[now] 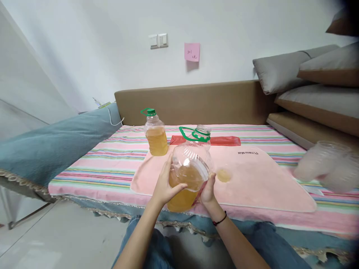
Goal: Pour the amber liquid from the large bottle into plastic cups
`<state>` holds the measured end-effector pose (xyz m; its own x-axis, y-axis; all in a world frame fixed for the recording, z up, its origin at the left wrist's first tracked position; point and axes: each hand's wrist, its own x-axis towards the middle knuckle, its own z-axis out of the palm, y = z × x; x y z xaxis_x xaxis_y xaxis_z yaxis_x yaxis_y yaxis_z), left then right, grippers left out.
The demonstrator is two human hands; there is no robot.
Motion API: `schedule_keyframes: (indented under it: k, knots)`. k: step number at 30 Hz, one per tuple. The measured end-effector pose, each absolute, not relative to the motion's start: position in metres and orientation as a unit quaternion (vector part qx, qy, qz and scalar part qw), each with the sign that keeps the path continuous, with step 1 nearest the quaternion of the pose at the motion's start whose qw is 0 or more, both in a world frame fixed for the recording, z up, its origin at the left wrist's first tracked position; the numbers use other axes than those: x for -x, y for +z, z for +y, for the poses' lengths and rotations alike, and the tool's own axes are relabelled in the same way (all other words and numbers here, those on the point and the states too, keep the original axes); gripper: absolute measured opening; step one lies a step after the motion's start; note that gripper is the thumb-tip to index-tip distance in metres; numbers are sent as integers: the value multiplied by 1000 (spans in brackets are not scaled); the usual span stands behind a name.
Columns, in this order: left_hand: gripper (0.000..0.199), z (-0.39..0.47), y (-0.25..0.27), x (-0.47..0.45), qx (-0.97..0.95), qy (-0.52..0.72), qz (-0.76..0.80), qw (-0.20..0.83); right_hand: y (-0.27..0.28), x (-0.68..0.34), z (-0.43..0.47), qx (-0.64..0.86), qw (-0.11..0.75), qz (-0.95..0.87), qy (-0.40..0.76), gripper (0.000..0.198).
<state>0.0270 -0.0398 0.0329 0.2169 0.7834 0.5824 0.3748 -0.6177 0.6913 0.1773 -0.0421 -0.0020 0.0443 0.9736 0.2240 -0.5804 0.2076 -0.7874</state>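
Our left hand [165, 184] is wrapped around the left side of an open-necked bottle [187, 179] of yellow liquid, thumb across its front, and our right hand [208, 189] clasps its lower right side. We find this bottle held at the near edge of a pink mat [263, 183], though we cannot tell whether its base touches anything. We note a second bottle [157, 138], green-capped, standing upright beyond our left hand.

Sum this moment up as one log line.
left hand: gripping open bottle; right hand: gripping same bottle; open bottle: tilted, holding yellow liquid; capped bottle: upright, farther back
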Motion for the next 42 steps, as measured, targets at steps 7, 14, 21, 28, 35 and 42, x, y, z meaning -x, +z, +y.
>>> schedule_keyframes:
  k: [7, 14, 21, 28, 35, 42]
  knots:
    - [104, 10, 26, 24, -643, 583, 366, 336, 0, -125, 7, 259, 731, -464, 428, 82]
    - [87, 36, 8, 69, -568, 641, 431, 283, 2, -72, 42, 243, 733, -479, 417, 80]
    - [89, 56, -5, 84, -507, 687, 424, 301, 0, -30, 69, 256, 751, -456, 403, 77]
    - [93, 56, -8, 101, -542, 640, 449, 307, 8, -20, 65, 286, 722, -460, 430, 86]
    - [83, 53, -6, 100, -550, 638, 477, 249, 22, -103, 47, 337, 637, -530, 446, 85]
    - [83, 45, 5, 79, -466, 738, 468, 136, 10, -300, -7, 444, 689, -557, 132, 42]
